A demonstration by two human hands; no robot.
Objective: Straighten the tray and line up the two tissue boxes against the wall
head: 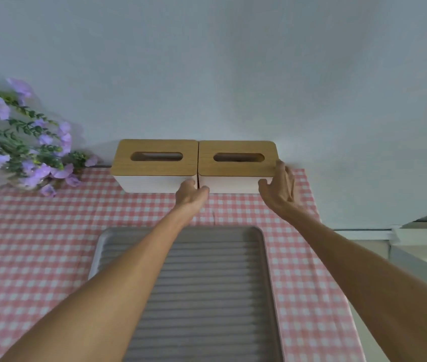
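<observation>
— Pale wall (233, 61) behind, pink checked cloth (37, 244) underneath. Which way do the boxes run?

— Both run lengthwise along the wall, end to end and touching, wooden lids up with the slots in line. The left tissue box (155, 163) and the right tissue box (237, 163) sit with their backs close against the wall, as far as I can tell.

— Where are your hands?

— My left hand (191, 193) is at the front, right where the two boxes meet, fingers loosely curled and touching the white front faces, gripping nothing. My right hand (280, 186) is spread open round the right box's front right corner, thumb on the front face, fingers against the end.

— The tray?

— The grey ribbed tray (267, 270) lies nearer me under my forearms, long axis pointing towards the wall, well apart from the boxes. Purple flowers (24, 142) sit at the left.
</observation>
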